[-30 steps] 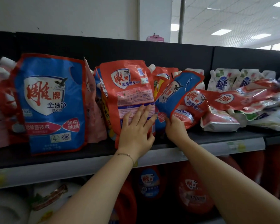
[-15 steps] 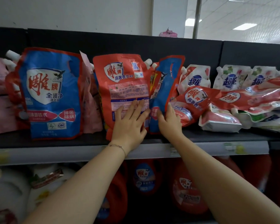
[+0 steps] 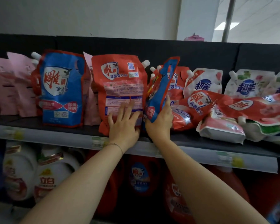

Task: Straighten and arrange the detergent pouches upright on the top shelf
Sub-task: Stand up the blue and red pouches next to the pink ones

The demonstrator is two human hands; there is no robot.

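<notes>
Two hands reach up to the top shelf (image 3: 192, 140). The left hand (image 3: 123, 125) lies flat with its fingers spread on the lower front of an upright red pouch (image 3: 120, 84), palm near the pouch's bottom edge; a thin bracelet (image 3: 116, 145) circles the wrist. The right hand (image 3: 160, 122) grips the bottom of a narrow blue pouch (image 3: 163, 88), which stands just beside the red pouch and is turned almost edge-on. The fingers curl under it and the thumb runs up its right side.

The red pouch reads "雕牌" and "高奢香水", with a small "cqc" mark and a panel of print too fine to read. The narrow blue pouch shows "除菌" in a red patch near its foot. To the left stands a big blue pouch (image 3: 61, 91) marked "雕牌", "全渍净", "除菌除螨" and "cqc", with pink pouches (image 3: 14, 88) beyond it. To the right, fallen red pouches (image 3: 199, 105) marked "雕牌 高奢香水" lie flat across others, in front of upright white pouches (image 3: 204, 81) reading "超能".

On the shelf below, white bottles (image 3: 53, 178) read "立白", and red bottles (image 3: 141, 175) carry a "雕牌" label.
</notes>
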